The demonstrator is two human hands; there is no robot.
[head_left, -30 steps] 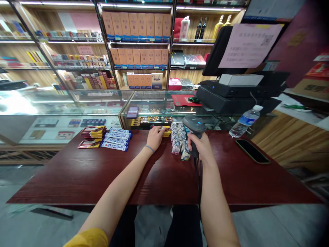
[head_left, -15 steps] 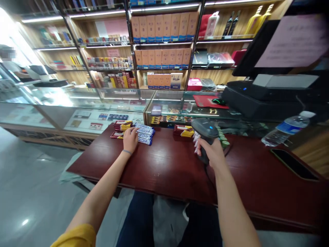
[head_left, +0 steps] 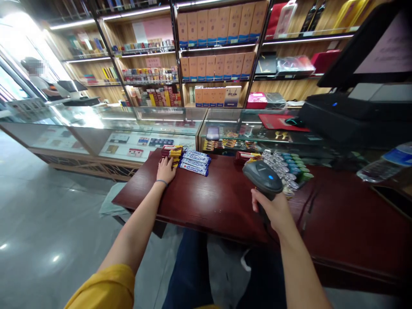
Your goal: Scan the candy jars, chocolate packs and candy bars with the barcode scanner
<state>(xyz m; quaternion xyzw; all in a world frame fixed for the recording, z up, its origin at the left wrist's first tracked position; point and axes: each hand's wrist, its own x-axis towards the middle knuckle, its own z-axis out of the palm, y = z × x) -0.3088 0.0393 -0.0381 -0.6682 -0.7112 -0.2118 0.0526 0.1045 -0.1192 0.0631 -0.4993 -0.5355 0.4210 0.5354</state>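
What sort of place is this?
Most likely a shop: boxed goods line lit shelves, a glass display counter stands before them, and your right hand holds what looks like a barcode scanner.

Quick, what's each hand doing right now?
Left hand: open, fingers on the maroon-and-yellow snack packs.
Right hand: closed around a handheld barcode scanner.

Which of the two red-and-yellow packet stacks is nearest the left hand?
The left stack, beside the blue-and-white packets. The left hand lies against its near side; the right stack stands by the small bottles, away from that hand.
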